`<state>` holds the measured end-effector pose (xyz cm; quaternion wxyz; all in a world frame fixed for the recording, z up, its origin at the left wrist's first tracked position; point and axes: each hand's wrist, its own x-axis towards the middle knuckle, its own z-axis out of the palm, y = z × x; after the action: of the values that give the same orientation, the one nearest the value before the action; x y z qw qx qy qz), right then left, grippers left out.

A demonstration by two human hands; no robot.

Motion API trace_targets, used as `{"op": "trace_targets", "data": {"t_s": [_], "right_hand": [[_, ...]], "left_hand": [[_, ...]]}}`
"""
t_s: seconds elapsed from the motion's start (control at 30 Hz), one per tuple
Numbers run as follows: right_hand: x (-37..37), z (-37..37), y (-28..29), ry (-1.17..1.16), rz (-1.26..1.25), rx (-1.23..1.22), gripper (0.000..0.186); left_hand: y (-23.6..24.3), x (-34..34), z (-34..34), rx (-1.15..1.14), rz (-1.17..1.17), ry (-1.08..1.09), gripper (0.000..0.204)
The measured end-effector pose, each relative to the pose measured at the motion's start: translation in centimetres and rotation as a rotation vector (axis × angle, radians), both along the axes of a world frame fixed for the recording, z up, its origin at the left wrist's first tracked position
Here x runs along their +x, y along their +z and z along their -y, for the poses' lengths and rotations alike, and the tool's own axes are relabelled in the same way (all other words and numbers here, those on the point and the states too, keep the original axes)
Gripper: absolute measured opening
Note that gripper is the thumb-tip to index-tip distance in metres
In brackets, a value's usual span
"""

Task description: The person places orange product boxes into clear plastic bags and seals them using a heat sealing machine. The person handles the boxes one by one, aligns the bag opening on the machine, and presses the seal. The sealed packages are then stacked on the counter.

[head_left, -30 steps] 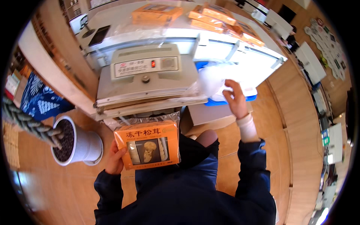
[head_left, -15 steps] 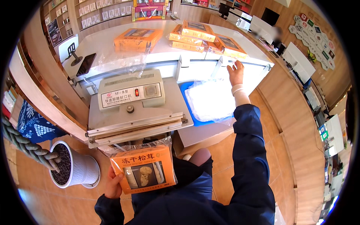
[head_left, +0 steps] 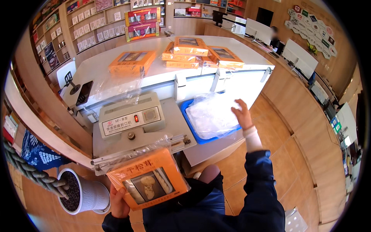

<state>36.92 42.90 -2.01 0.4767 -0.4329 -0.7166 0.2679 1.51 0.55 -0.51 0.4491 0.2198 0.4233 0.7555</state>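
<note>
The left hand's (head_left: 119, 204) fingers grip an orange box (head_left: 148, 183), already bagged, closure indeterminable, with the sealing machine (head_left: 131, 120) beyond them; the right hand's (head_left: 243, 115) fingers stand parted beside clear film (head_left: 208, 116).

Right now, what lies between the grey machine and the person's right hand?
In the head view, a blue tray holding clear plastic bags lies between the grey machine and the right hand.

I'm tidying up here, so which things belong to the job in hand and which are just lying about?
Likely the job's: bagged box in the left hand; sealer; blue tray; clear plastic; other orange boxes.

Likely just lying about: phone; black stand; potted plant.
</note>
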Motion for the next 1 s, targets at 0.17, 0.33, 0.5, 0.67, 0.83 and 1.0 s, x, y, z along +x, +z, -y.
{"op": "trace_targets", "data": {"t_s": [0.17,0.33,0.5,0.67,0.83,1.0], "right_hand": [[-4.7,15.3,6.0,0.965,-0.263,-0.530,0.063],[-6.7,19.6,7.8,0.928,-0.245,-0.610,0.066],[-6.6,17.7,8.0,0.803,-0.264,-0.678,0.054],[-5.7,13.9,9.1,0.685,-0.349,-0.579,0.042],[-1.9,3.6,12.7,0.472,-0.603,-0.435,0.030],[2.8,-8.5,16.7,0.145,-0.745,-0.316,0.026]], "left_hand": [[2.2,1.6,-5.1,0.150,0.097,-0.006,0.058],[4.4,4.0,-8.3,0.206,0.112,-0.062,0.055],[5.4,4.8,-9.1,0.211,-0.009,-0.057,0.056],[4.6,4.4,-8.8,0.262,-0.007,-0.060,0.047],[1.1,1.7,-4.6,0.053,-0.045,-0.036,0.037],[-3.1,1.9,-1.5,-0.176,0.065,0.084,0.024]]}}
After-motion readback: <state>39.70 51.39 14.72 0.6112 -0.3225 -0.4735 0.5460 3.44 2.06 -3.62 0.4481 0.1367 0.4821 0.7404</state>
